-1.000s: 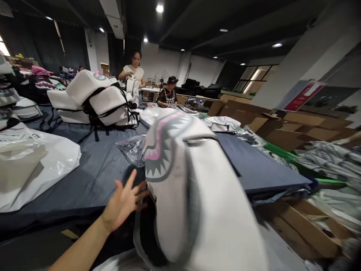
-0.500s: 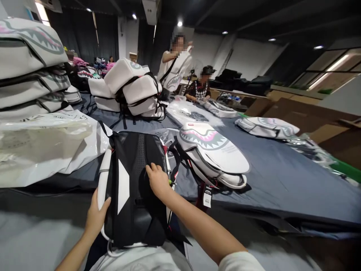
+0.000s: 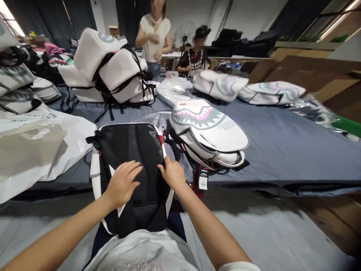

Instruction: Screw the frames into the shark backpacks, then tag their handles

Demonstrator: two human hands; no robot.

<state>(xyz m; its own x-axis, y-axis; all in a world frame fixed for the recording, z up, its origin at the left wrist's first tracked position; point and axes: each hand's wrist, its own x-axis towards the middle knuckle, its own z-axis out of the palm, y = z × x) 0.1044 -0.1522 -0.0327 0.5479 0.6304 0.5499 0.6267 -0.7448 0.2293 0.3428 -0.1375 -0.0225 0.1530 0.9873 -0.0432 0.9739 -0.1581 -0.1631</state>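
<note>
A white backpack with a black back panel [image 3: 148,184] is propped at the lower centre of the frame, between the table [image 3: 287,154] edge and the wearer's shirt [image 3: 143,252]. Its right edge is grasped by the right hand [image 3: 174,174], the thumb laid on the panel. The left hand [image 3: 123,185] is held unclenched over the panel (whether contact is made cannot be told). Right of centre, a shark-mouth-print backpack [image 3: 210,130] is seen lying flat, its hang tag [image 3: 203,179] draped over the table edge.
</note>
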